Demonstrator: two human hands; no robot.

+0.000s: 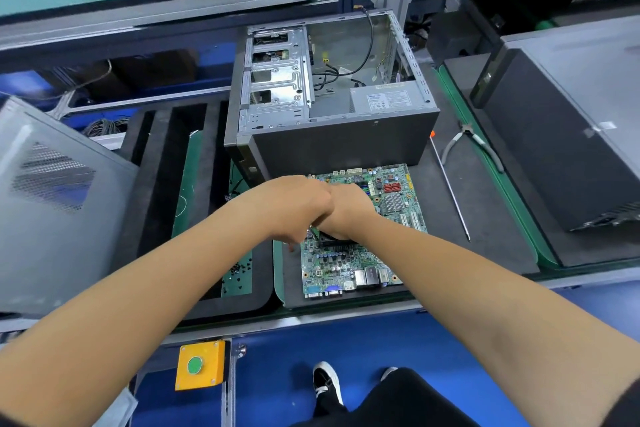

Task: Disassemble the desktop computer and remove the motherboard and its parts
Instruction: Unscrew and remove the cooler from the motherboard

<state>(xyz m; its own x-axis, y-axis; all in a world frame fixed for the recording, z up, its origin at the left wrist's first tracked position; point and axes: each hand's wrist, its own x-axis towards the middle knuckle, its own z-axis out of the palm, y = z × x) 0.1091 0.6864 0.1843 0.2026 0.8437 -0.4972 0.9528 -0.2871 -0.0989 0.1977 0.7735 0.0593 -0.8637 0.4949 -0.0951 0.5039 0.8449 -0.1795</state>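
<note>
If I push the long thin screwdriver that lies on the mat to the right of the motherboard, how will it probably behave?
The screwdriver has a long, thin, round shaft, so it will probably roll sideways on the flat mat rather than slide. It looks stiff and light, so it should not bend. Its small orange handle end may make it pivot if pushed near the tip.
</note>
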